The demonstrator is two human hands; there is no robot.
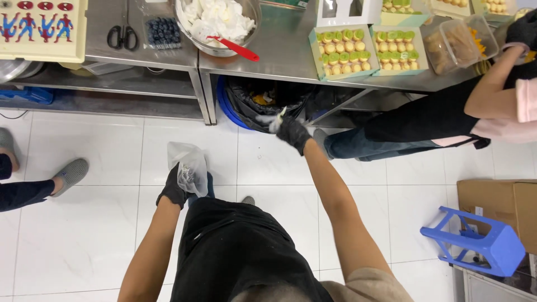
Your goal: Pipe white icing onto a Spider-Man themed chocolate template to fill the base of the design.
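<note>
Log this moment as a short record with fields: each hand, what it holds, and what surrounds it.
left hand: black glove, gripping a crumpled clear plastic bag
right hand: black glove, stretched out over the bin, pinching a small white scrap
bin: black liner, under the steel table
on the table: bowl of white cream with red spatula, boxes of small pastries
nearby: another person at the table, blue stool

A commercial pastry kitchen is indicated: steel worktables [279,61], boxed pastries [342,51], a cream bowl [215,22], white-tiled floor [100,235].
</note>
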